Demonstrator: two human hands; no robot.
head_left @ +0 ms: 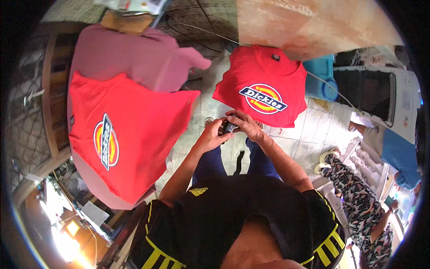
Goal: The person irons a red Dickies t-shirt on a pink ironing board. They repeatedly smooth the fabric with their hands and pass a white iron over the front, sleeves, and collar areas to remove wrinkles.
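Note:
My left hand (pixel 214 136) and my right hand (pixel 247 125) meet in front of my body, both closed round a small black object (pixel 229 126). Its kind cannot be made out, since fingers cover part of it. Just beyond my hands lies a red T-shirt (pixel 264 74) with a round printed emblem on its front, collar on the far side. Another red T-shirt (pixel 134 134) with the same emblem is spread at the left, over a mauve cloth (pixel 130 51). Neither shirt is being held.
A brown board (pixel 318 24) stands at the far side, with a teal plastic container (pixel 323 80) by its right end. A thin cord (pixel 331 86) runs past the right shirt toward a white-framed appliance (pixel 405 96). At the right is a person in patterned clothing (pixel 358 201). Pale tiles (pixel 286 139) form the floor.

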